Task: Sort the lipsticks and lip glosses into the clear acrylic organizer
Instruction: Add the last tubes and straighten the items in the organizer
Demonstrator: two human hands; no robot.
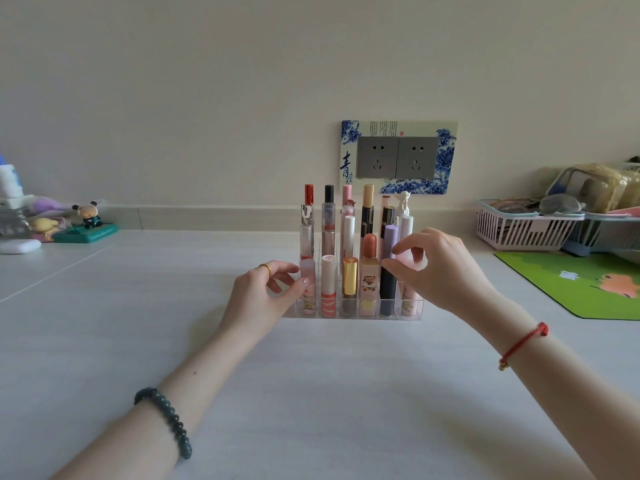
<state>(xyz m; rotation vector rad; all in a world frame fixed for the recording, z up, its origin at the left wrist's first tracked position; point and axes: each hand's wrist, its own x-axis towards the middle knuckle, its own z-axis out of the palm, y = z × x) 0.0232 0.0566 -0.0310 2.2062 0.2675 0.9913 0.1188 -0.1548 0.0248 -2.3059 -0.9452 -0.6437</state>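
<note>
The clear acrylic organizer (351, 311) stands on the pale surface (311, 393) in front of the person, its compartments filled with upright lipsticks and lip glosses — long axes vertical, taller tubes in the back rows. The right hand (440, 268) is at the front-right corner, its grip closed with thumb and fingertips pinched on the pale pink cap of the pink tube (407, 296) in the rightmost front compartment. That tube sits directly under the fingers, so any seating or straightening move looks to be straight down along its axis. The left hand (266, 292) rests against the organizer's left end, fingers loosely curled beside the frosted pink tube (307, 289) in the leftmost front slot — touching it or the wall, I cannot tell which. No loose tubes lie on the surface, so sorting appears nearly finished.
</note>
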